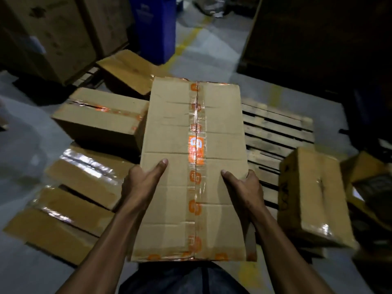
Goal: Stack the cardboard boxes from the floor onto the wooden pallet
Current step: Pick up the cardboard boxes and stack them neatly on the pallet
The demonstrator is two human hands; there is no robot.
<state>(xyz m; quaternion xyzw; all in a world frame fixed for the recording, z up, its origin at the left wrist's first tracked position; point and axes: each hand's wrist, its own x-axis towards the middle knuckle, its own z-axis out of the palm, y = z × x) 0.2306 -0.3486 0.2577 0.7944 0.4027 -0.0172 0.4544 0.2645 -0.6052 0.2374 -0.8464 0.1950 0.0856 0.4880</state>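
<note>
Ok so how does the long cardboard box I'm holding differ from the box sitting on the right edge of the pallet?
The long taped cardboard box is held in both hands, level; the shorter brown cardboard box rests tilted at the wooden slatted pallet's edge. The held one carries orange-printed tape along its seam; the other shows clear tape. Both are sealed brown cardboard.

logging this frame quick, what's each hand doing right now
Left hand: grips the left edge of the taped cardboard box, thumb on top.
Right hand: grips the right edge of the same box, thumb on top.
</note>
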